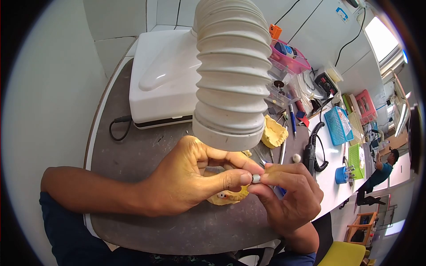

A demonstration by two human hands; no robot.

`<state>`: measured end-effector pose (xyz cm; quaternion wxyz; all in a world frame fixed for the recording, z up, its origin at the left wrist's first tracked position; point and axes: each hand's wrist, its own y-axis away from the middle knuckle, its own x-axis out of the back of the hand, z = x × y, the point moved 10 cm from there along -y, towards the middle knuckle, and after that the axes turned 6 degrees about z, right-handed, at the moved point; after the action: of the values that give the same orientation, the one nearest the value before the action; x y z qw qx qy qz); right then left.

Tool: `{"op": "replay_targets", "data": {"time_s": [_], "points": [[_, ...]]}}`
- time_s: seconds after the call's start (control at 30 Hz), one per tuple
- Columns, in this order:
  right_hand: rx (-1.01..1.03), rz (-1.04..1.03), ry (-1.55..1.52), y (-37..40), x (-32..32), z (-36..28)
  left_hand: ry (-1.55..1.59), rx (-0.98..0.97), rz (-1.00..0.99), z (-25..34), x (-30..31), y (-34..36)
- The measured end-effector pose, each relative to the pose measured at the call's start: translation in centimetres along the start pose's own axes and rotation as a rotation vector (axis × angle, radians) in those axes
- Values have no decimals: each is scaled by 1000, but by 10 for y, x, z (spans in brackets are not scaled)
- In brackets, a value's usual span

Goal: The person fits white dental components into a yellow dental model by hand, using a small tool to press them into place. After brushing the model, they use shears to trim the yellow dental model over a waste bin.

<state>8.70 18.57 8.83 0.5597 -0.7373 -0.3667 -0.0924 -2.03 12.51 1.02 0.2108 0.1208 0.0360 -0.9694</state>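
Note:
Between the fingertips of both hands is a small whitish tooth-shaped piece (256, 178). My left hand (199, 177) pinches it from the left with thumb and forefinger, and my right hand (288, 193) grips it from the right with its fingertips. Just below my left fingers lies a yellow dental model (226, 197) on the dark table, partly hidden by that hand. Another yellow dental model (274, 132) rests farther back, to the right of the hose's mouth.
A ribbed white hose (233, 71) hangs over the hands, beside a white machine (164, 75). Slim tools, a handpiece (309, 153) with coiled cord, a blue basket (338, 126) and a blue holder (341, 175) stand right. Another person (380, 175) is at the far right.

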Motion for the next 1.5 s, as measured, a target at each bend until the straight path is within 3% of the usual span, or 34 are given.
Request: {"op": "replay_targets", "data": {"time_s": [0.83, 0.9, 1.03, 1.5], "points": [[-60, 28, -35, 0, 2, 4, 48, 70, -4, -7, 0, 1], [-127, -71, -22, 3, -4, 6, 47, 63, -1, -8, 0, 0], [-117, -72, -22, 1, -5, 3, 39, 73, 21, -9, 2, 0], [-102, -9, -48, -3, -3, 9, 205, 175, -56, -19, -6, 2]]}}
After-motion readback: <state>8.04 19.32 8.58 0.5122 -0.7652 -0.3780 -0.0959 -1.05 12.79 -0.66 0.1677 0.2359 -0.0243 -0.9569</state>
